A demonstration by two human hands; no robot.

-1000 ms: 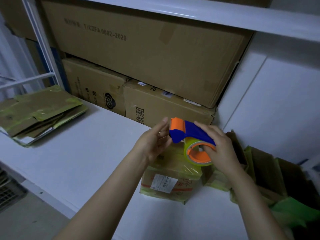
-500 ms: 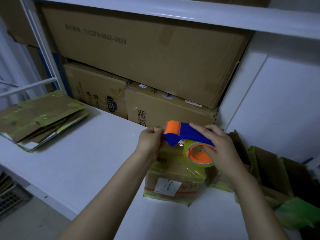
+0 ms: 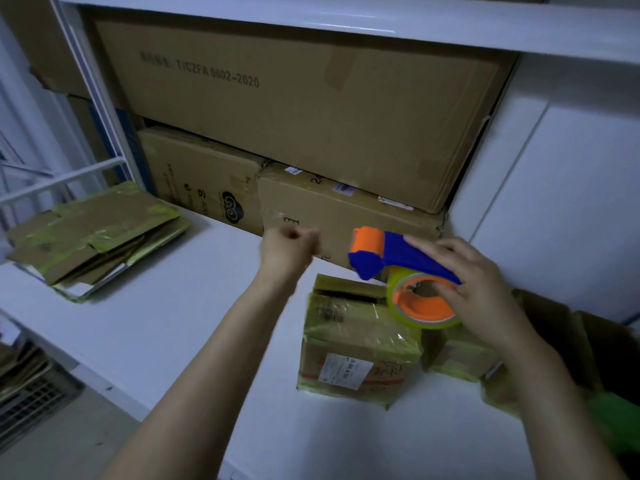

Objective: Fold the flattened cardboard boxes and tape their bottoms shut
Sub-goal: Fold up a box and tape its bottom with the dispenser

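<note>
folded box point(image 3: 356, 344) sits below the tape dispenser point(image 3: 391, 258), stacked cartons point(image 3: 294, 109) close behind.

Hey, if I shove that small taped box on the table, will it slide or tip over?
Probably slides: the small taped box sits squat on the smooth white table. Its glossy tape wrap may be slippery to grip. Likely light, since a dark gap suggests it's hollow.

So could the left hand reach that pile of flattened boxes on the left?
Probably yes. The left hand hovers over bare white table, and nothing stands between it and the flattened boxes; its curled fingers would need to open.
</note>
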